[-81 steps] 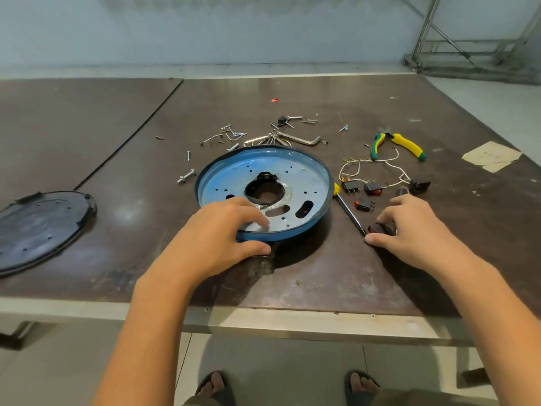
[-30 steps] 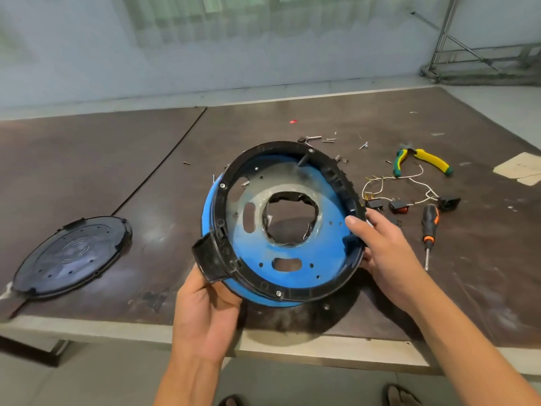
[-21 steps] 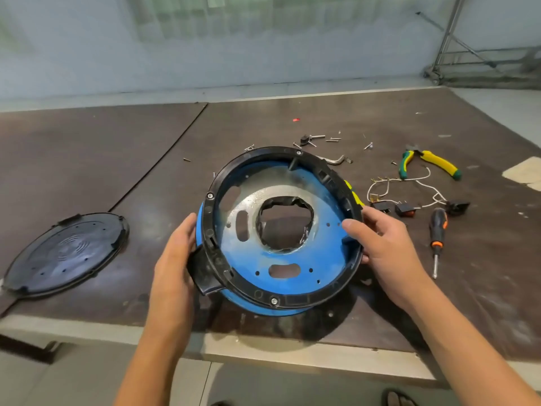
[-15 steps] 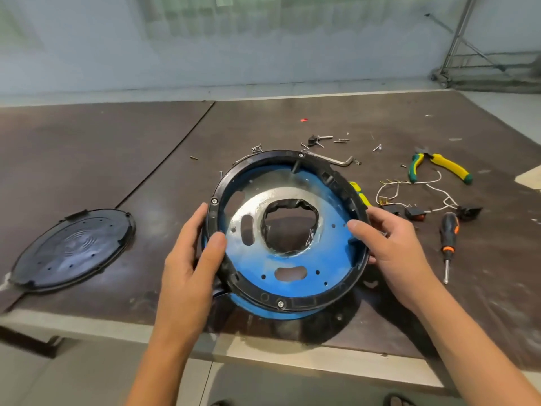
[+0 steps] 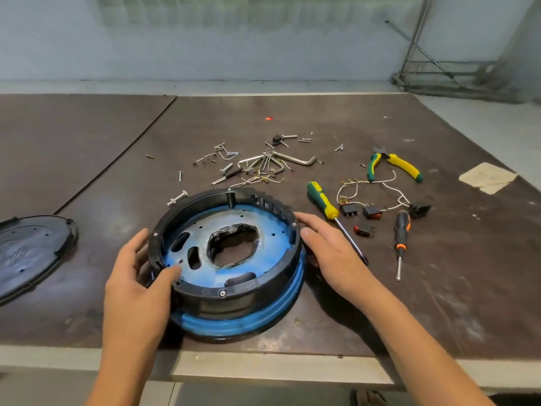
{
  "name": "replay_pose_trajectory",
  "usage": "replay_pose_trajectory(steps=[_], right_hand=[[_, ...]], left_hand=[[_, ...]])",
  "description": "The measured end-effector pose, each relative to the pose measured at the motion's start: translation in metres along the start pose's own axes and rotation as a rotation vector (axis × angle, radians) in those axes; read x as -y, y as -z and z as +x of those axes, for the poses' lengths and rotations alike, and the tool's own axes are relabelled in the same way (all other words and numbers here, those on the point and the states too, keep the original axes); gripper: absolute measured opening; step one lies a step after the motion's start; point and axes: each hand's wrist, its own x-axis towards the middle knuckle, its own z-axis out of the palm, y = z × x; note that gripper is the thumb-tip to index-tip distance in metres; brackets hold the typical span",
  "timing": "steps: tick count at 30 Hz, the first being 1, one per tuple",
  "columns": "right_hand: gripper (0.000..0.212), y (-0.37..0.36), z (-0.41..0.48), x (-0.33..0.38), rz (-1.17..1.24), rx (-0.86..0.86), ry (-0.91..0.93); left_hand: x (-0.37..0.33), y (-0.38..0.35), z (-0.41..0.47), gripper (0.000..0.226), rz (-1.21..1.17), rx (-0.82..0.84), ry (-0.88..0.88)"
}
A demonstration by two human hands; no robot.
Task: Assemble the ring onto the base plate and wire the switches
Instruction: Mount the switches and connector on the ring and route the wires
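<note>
Black plastic ring (image 5: 240, 291): sits on top of the blue round metal base plate (image 5: 248, 326), between the two hands. Both lie flat on the dark brown worktop (image 5: 439, 288).
Left hand (image 5: 134, 276): grasping the ring's left wall, with the thumb hooked over the rim to the inside and the fingers outside.
Right hand (image 5: 330, 250): released, not clenched. Straight fingers lie against the ring's right outer wall.
Fit: the blue margin shows wider at the front and right than at the left, so I judge the ring not yet centred. Cannot tell whether it is seated at the far side.
Step in hand: judged to be registering the ring on the plate before fastening.
Method: keep the plate flat on the worktop. Turn the ring in small steps with the hands opposed. Bring the ring's posts over the plate's holes. Press down evenly on both sides so the ring does not cock. Check for an equal blue margin all round before driving any screw.
Switches: black rocker switches with red keys on white wires (image 5: 371, 210) lie beyond the right hand, apart from the ring and not yet wired.
Tools: green-and-yellow-handled screwdriver (image 5: 322, 200) lies just beyond the right fingertips. Loose silver screws (image 5: 257, 165) are heaped beyond the ring.
Risk: fastening one side first may lock in the offset.
</note>
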Motion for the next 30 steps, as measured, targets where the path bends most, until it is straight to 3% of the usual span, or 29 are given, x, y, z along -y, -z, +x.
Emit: replay_pose_trajectory(steps=[4,10,14,19,23,25,30], right_hand=[[0.039,0.011,0.001,-0.008,-0.33,-0.08,0.026],[0.037,0.017,-0.006,-0.01,-0.489,-0.096,0.104],[0.034,0.044,-0.003,-0.008,-0.499,-0.337,0.15],[0.05,0.114,-0.005,-0.027,-0.604,-0.63,-0.064],[0.069,0.153,-0.012,-0.049,-0.662,-0.418,-0.289],[0.07,0.157,-0.012,-0.056,-0.701,-0.319,-0.314],[0.046,0.154,-0.011,-0.058,-0.683,-0.451,-0.218]], left_hand=[[-0.001,-0.007,-0.008,0.067,0.062,0.048,-0.017],[-0.004,-0.011,-0.009,0.062,0.1,0.045,-0.035],[-0.003,-0.016,-0.013,0.052,0.18,0.086,-0.091],[-0.006,-0.029,-0.024,0.03,0.247,0.083,-0.128],[-0.011,-0.037,-0.03,0.026,0.266,0.097,-0.124],[-0.015,-0.04,-0.033,0.026,0.271,0.132,-0.115],[-0.021,-0.05,-0.046,0.028,0.275,0.199,-0.103]])
